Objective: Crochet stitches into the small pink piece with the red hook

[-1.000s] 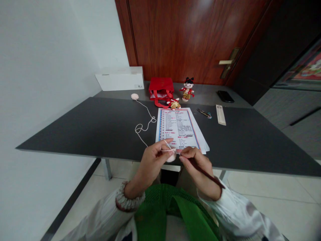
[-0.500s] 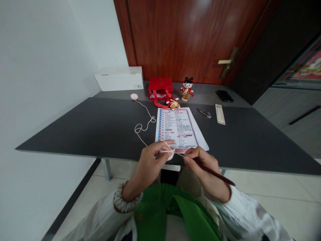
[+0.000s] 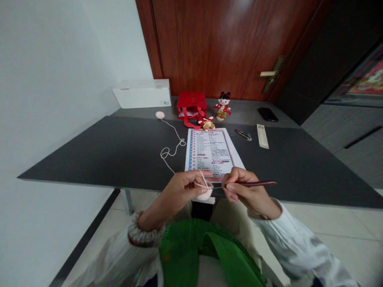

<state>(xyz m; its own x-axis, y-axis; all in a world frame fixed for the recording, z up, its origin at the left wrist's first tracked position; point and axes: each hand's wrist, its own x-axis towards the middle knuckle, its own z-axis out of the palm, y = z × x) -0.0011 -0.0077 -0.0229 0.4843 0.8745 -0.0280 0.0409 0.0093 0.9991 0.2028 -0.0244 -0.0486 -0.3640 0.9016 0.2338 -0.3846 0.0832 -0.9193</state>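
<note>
You are pinching a pale pink crocheted piece (image 3: 205, 195) in your left hand (image 3: 182, 190), fingers closed around it and a yarn strand (image 3: 168, 164) running over your forefinger. Your right hand (image 3: 245, 190) is gripping a crochet hook (image 3: 254, 184) firmly between thumb and fingers, much like a pen. Its thin tip is reaching toward the piece, and its dark red handle is pointing out to your right. The strand is trailing forward from your left hand in loose loops across the dark table (image 3: 119, 147) to a yarn ball (image 3: 160, 115) lying well ahead. Just ahead of your hands, a printed sheet (image 3: 209, 151) is lying flat. Beyond your right hand, small scissors (image 3: 242, 134) are lying, and farther ahead a red gift bag (image 3: 191, 104) is sitting beside a standing doll (image 3: 223, 107).
</note>
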